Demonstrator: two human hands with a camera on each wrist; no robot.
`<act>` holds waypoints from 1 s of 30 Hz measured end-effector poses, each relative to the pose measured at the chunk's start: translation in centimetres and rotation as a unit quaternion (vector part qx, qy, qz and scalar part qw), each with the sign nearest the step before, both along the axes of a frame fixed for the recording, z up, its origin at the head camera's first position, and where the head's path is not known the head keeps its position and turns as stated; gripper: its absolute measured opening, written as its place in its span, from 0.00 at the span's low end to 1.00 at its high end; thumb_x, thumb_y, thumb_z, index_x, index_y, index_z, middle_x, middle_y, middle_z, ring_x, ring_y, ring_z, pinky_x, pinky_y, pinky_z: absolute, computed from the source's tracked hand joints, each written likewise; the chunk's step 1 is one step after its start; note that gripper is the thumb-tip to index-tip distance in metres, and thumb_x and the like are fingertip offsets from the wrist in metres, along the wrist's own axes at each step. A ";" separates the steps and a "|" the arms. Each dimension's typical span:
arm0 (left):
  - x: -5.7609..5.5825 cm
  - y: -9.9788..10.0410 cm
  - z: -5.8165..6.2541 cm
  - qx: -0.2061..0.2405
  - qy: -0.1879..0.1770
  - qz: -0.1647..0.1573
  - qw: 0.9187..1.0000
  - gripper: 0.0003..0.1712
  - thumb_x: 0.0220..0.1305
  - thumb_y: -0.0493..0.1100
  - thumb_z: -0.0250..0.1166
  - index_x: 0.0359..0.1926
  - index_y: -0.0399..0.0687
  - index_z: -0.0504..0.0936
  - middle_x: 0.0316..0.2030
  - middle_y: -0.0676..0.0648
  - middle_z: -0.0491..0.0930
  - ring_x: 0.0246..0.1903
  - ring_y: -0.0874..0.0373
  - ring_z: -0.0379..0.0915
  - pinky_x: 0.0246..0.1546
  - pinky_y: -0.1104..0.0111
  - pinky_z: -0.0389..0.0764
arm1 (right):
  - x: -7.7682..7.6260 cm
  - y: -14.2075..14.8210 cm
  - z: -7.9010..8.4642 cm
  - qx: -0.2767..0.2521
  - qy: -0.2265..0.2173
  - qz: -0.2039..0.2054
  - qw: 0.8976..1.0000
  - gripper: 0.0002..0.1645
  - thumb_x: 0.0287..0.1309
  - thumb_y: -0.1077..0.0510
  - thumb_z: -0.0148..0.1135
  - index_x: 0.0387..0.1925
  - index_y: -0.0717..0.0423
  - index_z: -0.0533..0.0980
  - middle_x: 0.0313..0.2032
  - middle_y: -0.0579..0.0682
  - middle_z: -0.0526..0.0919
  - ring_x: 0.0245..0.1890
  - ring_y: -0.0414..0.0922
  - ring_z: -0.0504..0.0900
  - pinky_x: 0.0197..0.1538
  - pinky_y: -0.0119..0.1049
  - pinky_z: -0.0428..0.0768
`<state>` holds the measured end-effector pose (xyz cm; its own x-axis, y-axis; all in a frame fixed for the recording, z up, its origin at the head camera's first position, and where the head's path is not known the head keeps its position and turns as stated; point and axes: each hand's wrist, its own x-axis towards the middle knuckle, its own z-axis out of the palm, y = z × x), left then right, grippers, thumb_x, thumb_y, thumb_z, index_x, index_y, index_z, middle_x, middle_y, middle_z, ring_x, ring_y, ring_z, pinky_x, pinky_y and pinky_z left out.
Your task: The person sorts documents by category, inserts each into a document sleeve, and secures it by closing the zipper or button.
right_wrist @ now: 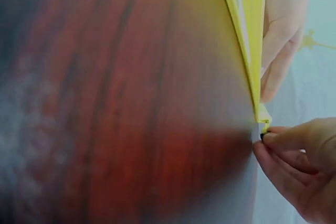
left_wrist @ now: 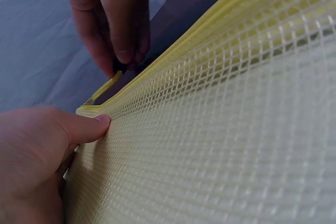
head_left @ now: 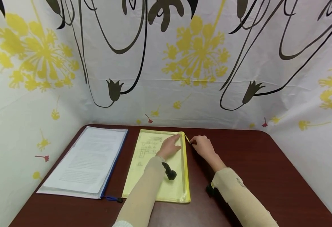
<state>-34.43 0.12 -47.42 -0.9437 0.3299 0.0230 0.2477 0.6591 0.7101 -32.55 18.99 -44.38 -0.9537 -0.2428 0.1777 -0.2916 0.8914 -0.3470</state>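
Observation:
A yellow mesh zipper pouch [head_left: 166,176] with a printed drawing inside lies in the middle of the table. My left hand [head_left: 169,146] grips its far right corner; in the left wrist view the thumb [left_wrist: 97,124] presses on the mesh, while the other fingers are mostly hidden at the end edge. Just right of that corner, my right hand [head_left: 204,146] pinches the black end of a short yellow zipper pull cord [left_wrist: 105,88]. The cord stretches from the corner to those fingertips. The right wrist view shows the pouch's yellow zipper edge [right_wrist: 244,40] side-on.
To the left lies a clear pouch with a blue edge [head_left: 113,167], holding printed white sheets [head_left: 83,160]. Its blue pull cord [head_left: 111,198] reaches towards the yellow pouch. The dark red-brown table [head_left: 256,170] meets a flower-patterned cloth [head_left: 194,107] behind.

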 end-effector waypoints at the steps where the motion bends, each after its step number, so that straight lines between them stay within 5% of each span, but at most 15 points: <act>1: 0.0 0.0 0.0 0.001 -0.001 0.000 1.000 0.38 0.70 0.44 0.62 0.76 0.51 0.59 0.76 0.49 0.59 0.76 0.51 0.54 0.78 0.57 0.56 | 0.0 -0.1 0.0 0.011 0.005 0.010 1.000 0.09 0.61 0.65 0.66 0.42 0.58 0.86 0.41 0.56 0.89 0.37 0.52 0.87 0.39 0.43 0.87; 6: -0.1 0.1 0.0 -0.012 0.012 0.000 1.000 0.37 0.70 0.45 0.62 0.76 0.51 0.60 0.76 0.49 0.59 0.76 0.51 0.54 0.78 0.58 0.56 | 0.4 0.0 0.1 0.016 0.009 0.033 0.999 0.08 0.60 0.66 0.66 0.40 0.58 0.87 0.40 0.55 0.89 0.38 0.52 0.87 0.40 0.44 0.87; 15: -0.4 -0.1 -0.3 -0.011 0.015 0.000 1.000 0.37 0.69 0.44 0.63 0.76 0.51 0.60 0.76 0.49 0.60 0.76 0.51 0.55 0.78 0.58 0.56 | 1.1 1.3 0.1 -0.070 -0.034 -0.014 0.997 0.10 0.62 0.64 0.65 0.44 0.58 0.85 0.41 0.56 0.89 0.34 0.47 0.85 0.34 0.37 0.83; 30: -0.3 0.1 -0.3 0.086 -0.017 0.024 0.996 0.37 0.65 0.40 0.67 0.73 0.49 0.65 0.72 0.48 0.66 0.73 0.48 0.59 0.75 0.55 0.61 | 2.5 2.4 0.0 -0.123 -0.078 -0.009 0.989 0.09 0.62 0.65 0.64 0.43 0.58 0.85 0.37 0.54 0.89 0.32 0.44 0.86 0.32 0.35 0.83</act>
